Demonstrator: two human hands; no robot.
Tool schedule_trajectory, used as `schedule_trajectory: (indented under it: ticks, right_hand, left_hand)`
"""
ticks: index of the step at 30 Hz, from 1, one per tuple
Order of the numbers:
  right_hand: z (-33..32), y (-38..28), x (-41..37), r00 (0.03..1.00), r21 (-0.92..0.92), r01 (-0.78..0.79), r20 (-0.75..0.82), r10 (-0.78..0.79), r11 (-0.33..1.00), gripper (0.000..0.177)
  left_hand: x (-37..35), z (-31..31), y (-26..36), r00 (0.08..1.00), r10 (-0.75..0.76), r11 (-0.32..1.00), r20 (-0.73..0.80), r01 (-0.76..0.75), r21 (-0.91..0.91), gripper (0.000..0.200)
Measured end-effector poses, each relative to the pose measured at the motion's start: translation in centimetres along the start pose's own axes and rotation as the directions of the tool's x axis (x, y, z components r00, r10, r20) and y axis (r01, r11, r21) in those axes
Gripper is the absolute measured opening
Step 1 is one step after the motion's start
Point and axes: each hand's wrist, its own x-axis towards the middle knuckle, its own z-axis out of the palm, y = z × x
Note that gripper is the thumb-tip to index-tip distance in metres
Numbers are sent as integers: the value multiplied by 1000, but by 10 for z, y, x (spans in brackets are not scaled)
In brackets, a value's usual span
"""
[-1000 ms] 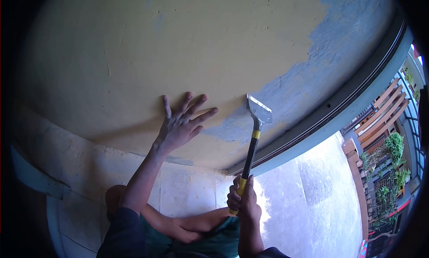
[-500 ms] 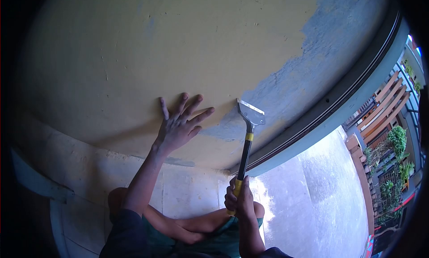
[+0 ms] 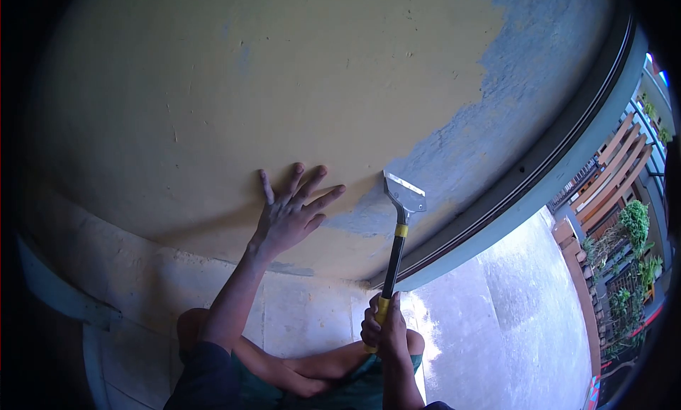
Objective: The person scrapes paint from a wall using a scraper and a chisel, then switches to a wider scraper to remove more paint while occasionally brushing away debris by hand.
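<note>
My left hand [image 3: 289,215] lies spread against the yellowish painted wall [image 3: 298,76], its fingers apart and holding nothing. Wrapped round the yellow-and-black handle of a long scraper [image 3: 397,257] is my right hand [image 3: 385,326]. The scraper's wide metal head points up, its blade at the edge of a bare bluish-grey patch [image 3: 454,144] where the paint is gone. That patch runs up along the right side of the wall, and its lower end reaches close to my left fingertips.
A dark frame strip with a pale blue edge [image 3: 511,222] borders the wall on the right. Below are a tiled floor [image 3: 305,311] and my crossed legs. Sunlit concrete [image 3: 511,303] stretches right, towards green plants [image 3: 631,225] and brown slats [image 3: 617,165].
The view has tilted slightly, so wall, hands and scraper sit a little lower in the picture. Against the wall, the blade and my left hand keep nearly the same places.
</note>
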Motion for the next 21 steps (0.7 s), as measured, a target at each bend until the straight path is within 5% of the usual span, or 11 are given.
schedule_trajectory:
  ticks: [21]
  right_hand:
    - [18,-16,-9,997,-30,15,-76,-17,999,53]
  left_hand:
    - [-3,4,-1,999,23,999,-29,-22,26,83]
